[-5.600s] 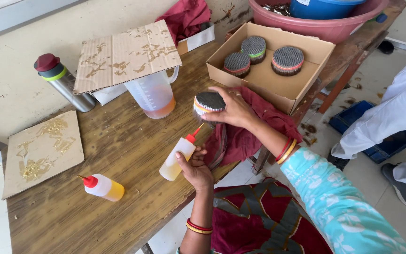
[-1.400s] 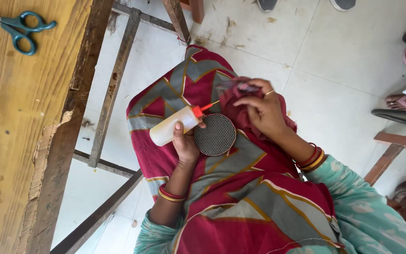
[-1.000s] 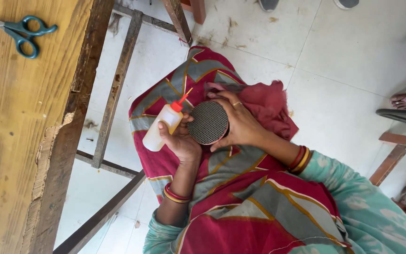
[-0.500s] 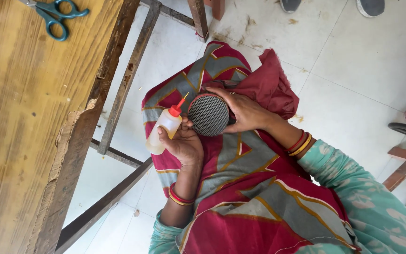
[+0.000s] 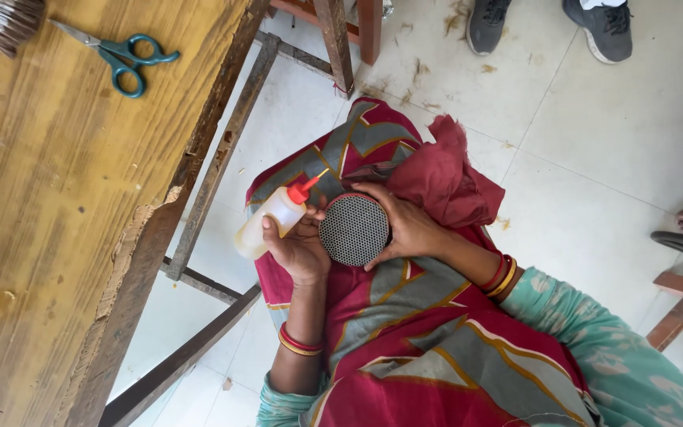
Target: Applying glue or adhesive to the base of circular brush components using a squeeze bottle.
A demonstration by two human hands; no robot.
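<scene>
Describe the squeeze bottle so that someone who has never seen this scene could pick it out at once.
Start at the wooden table on the left and look just past its edge to the person's lap. There the left hand holds a pale squeeze bottle beside the round disc that the right hand grips. Its red pointed nozzle, aimed at that dark mesh disc, sets it apart.

Daylight was bright and even, shadows soft, no glare. Centre stayed sharp; the brush (image 5: 0, 22) at far left looked slightly blurred.
</scene>
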